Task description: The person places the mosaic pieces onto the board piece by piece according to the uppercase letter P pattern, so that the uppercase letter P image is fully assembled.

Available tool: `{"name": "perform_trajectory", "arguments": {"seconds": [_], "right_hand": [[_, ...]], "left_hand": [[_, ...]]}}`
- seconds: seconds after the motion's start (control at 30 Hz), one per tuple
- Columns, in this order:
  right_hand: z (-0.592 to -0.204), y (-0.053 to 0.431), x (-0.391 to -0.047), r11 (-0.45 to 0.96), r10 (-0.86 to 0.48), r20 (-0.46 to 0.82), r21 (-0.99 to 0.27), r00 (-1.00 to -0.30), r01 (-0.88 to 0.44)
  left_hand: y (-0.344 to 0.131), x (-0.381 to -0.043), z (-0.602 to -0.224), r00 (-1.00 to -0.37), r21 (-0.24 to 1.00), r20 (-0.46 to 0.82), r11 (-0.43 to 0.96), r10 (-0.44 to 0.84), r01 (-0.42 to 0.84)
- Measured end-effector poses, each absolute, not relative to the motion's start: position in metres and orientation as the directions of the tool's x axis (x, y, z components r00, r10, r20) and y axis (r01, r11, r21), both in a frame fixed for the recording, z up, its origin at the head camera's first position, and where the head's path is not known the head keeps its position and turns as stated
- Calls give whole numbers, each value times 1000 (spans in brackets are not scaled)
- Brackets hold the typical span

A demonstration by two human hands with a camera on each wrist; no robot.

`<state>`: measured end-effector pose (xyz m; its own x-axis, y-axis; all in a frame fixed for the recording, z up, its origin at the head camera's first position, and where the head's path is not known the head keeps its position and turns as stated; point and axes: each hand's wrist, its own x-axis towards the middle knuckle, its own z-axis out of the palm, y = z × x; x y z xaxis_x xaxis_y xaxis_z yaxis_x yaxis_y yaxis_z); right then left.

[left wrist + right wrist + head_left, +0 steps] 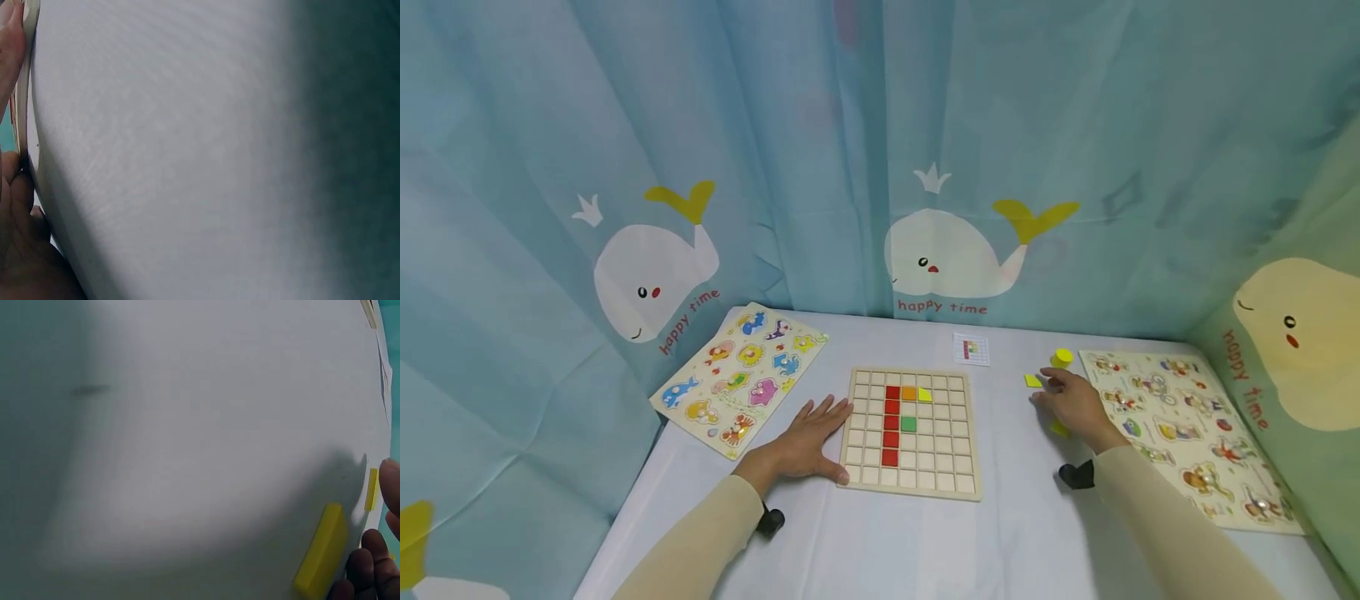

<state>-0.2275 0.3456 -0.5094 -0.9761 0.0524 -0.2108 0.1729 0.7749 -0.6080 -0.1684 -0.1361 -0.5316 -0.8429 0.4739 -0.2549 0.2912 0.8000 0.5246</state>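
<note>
A wooden grid board (940, 484) lies mid-table. It holds a column of several red squares (891, 422), an orange square (909, 393), a yellow piece (924, 395) and a green square (908, 424). My left hand (808, 442), fingers spread, rests against the board's left edge. My right hand (1075, 406) hovers right of the board, fingers loosely bent, just beside a flat yellow tile (1032, 381); I see nothing held. Behind it stands a stack of round yellow pieces (1062, 357). Another yellow block (322, 550) lies under the hand in the right wrist view.
A small printed card (972, 349) with a coloured grid pattern lies behind the board. A sea-animal puzzle board (741, 379) sits at the left, and a second picture puzzle (1195, 442) at the right, partly under my right forearm. Whale-print curtains surround the table.
</note>
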Motion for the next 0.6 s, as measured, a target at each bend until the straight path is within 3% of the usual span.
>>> {"name": "perform_trajectory", "arguments": {"seconds": [0.6], "right_hand": [[-516,326,-241,790,58,-223,-586,-973,181]], "left_hand": [[-137,-169,-534,-839,516,-254,801,481,304]]}}
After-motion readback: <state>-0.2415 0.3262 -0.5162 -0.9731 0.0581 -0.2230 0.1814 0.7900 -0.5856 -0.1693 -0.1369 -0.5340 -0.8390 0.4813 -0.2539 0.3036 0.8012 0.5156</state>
